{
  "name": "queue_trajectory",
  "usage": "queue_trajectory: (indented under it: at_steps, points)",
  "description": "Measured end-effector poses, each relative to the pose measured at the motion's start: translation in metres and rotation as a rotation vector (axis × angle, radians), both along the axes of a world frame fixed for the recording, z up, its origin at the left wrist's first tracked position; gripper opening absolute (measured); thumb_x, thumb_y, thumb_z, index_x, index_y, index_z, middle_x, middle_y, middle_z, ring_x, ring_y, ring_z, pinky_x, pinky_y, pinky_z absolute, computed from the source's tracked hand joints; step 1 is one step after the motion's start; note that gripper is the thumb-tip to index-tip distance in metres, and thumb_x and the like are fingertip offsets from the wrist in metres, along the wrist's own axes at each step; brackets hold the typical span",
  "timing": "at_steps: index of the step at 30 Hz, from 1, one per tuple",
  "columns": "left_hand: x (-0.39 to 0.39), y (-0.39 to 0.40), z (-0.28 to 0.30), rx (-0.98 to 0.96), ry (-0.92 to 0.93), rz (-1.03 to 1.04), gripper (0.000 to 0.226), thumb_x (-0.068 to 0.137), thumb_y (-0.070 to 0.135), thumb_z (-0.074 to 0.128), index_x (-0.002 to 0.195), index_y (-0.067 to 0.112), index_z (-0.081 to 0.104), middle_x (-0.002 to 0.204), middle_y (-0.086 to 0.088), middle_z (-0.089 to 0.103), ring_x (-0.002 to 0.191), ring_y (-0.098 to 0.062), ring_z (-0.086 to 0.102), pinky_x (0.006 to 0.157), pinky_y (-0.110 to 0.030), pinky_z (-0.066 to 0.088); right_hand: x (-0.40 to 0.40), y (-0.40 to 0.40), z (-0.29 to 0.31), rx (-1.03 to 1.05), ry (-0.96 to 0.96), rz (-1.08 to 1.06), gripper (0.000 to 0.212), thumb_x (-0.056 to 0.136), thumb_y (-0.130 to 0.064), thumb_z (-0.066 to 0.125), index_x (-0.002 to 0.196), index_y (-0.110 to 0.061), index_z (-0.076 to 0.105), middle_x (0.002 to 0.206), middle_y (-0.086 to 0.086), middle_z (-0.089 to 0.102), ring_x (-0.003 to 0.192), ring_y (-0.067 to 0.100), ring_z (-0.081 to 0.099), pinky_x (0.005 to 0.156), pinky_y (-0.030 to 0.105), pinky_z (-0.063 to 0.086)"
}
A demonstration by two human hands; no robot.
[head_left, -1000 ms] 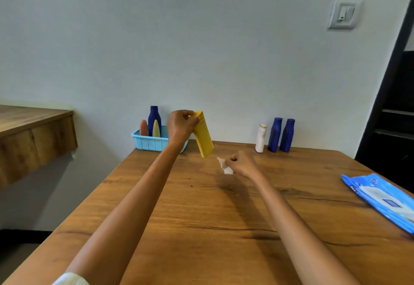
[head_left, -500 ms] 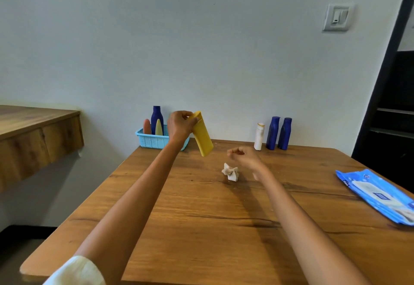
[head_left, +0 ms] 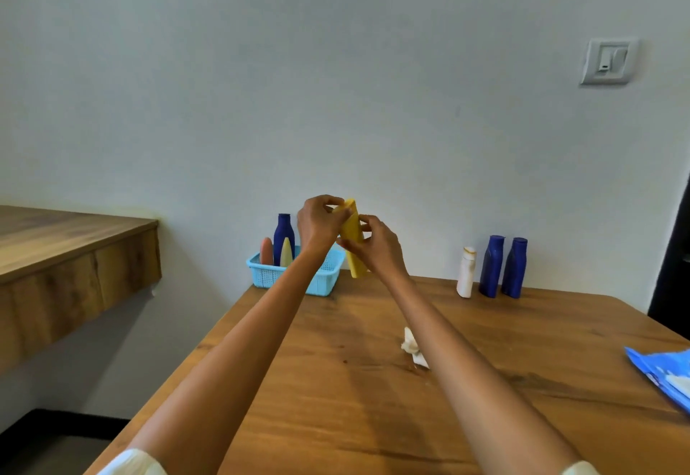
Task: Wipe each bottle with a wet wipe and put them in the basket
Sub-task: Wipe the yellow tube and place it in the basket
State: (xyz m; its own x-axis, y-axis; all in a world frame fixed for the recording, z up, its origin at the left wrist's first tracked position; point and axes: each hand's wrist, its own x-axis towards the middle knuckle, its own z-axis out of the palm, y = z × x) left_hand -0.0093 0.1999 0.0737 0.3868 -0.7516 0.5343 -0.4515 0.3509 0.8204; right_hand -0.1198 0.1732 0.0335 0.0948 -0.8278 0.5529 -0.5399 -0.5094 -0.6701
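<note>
Both our hands grip the yellow tube (head_left: 354, 246)

Left hand (head_left: 318, 224) pinches its top, right hand (head_left: 377, 246) wraps its middle; wipe (head_left: 412, 348) lies on the counter (head_left: 336, 381).

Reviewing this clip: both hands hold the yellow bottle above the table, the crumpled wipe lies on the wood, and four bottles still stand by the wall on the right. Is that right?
Not quite. The head view shows three by the wall, not four: a white plastic bottle and two dark blue plastic bottles. The rest holds: left hand and right hand hold the yellow plastic bottle; the crumpled white wipe lies on the wooden table.
</note>
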Motion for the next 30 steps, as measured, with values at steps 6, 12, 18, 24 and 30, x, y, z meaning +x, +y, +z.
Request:
queue_trajectory:
  at_steps: [6, 12, 18, 24, 30]
  points:
    - [0.040, -0.048, 0.031, 0.021, -0.025, -0.037, 0.013, 0.080, 0.023, 0.074, 0.090, 0.015, 0.069, 0.095, -0.011, 0.070, 0.079, -0.024, 0.068, 0.074, -0.037, 0.059, 0.034, -0.051, 0.033, -0.009, -0.019, 0.035, 0.058, 0.079, -0.043, 0.070, 0.124, -0.012, 0.053, 0.118, 0.006, 0.063, 0.103, 0.021, 0.061, 0.072, 0.024, 0.039]
    - [0.081, -0.108, 0.035, 0.110, -0.136, -0.067, 0.028, 0.093, 0.031, 0.057, 0.098, 0.006, 0.068, 0.100, -0.012, 0.069, 0.077, -0.022, 0.066, 0.071, -0.029, 0.055, 0.075, -0.114, 0.032, 0.063, -0.009, 0.034, 0.050, 0.084, -0.046, 0.063, 0.120, -0.013, 0.054, 0.116, 0.007, 0.065, 0.101, 0.022, 0.061, 0.071, 0.026, 0.039]
    - [0.117, -0.152, 0.007, 0.295, -0.479, -0.092, 0.050, 0.098, 0.043, 0.038, 0.107, 0.005, 0.068, 0.107, -0.011, 0.068, 0.097, -0.027, 0.062, 0.090, -0.038, 0.047, 0.101, -0.166, -0.013, 0.164, 0.113, 0.010, 0.047, 0.081, -0.048, 0.060, 0.118, -0.020, 0.054, 0.114, 0.001, 0.065, 0.101, 0.021, 0.060, 0.073, 0.029, 0.040]
    - [0.138, -0.180, -0.030, 0.308, -0.831, 0.034, 0.055, 0.098, 0.050, 0.032, 0.105, 0.010, 0.069, 0.107, -0.008, 0.062, 0.106, -0.026, 0.054, 0.091, -0.041, 0.043, 0.112, -0.192, -0.047, 0.177, 0.177, 0.023, 0.050, 0.077, -0.049, 0.062, 0.119, -0.022, 0.054, 0.114, 0.000, 0.065, 0.102, 0.019, 0.059, 0.075, 0.031, 0.045]
    - [0.152, -0.193, -0.039, 0.263, -0.981, 0.094, 0.054, 0.098, 0.052, 0.028, 0.108, 0.019, 0.070, 0.136, -0.003, 0.050, 0.127, -0.023, 0.038, 0.100, -0.044, 0.028, 0.118, -0.203, -0.055, 0.208, 0.202, 0.087, 0.053, 0.077, -0.050, 0.064, 0.120, -0.021, 0.054, 0.119, 0.000, 0.063, 0.104, 0.017, 0.058, 0.083, 0.034, 0.049]
